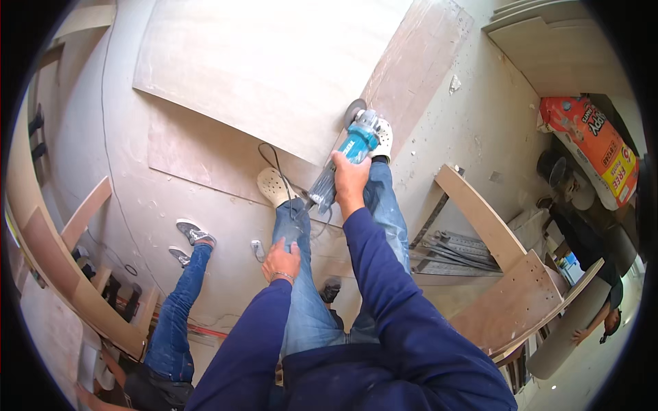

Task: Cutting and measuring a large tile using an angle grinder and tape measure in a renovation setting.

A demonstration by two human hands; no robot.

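Note:
My right hand [351, 179] is wrapped around the body of a teal and grey angle grinder [358, 142]. The grinder's round disc [354, 111] sits at its far end, close to the edge of a large pale plywood sheet [274, 68]. From the tool's rear, a dark power cord [273, 156] loops out over the sheet's corner. Lower down, in front of my left leg, my left hand [282, 261] is closed at a blurred greyish thing [290, 231] whose kind I cannot make out. My shoes stand on either side of the sheet's near corner.
A browner board [185, 154] lies under the plywood. Curved wooden pieces [480, 212] and metal strips [456, 253] are at right, near an orange bag [589, 147]. One person's legs [179, 301] are at lower left; another person [595, 253] handles a roll at far right.

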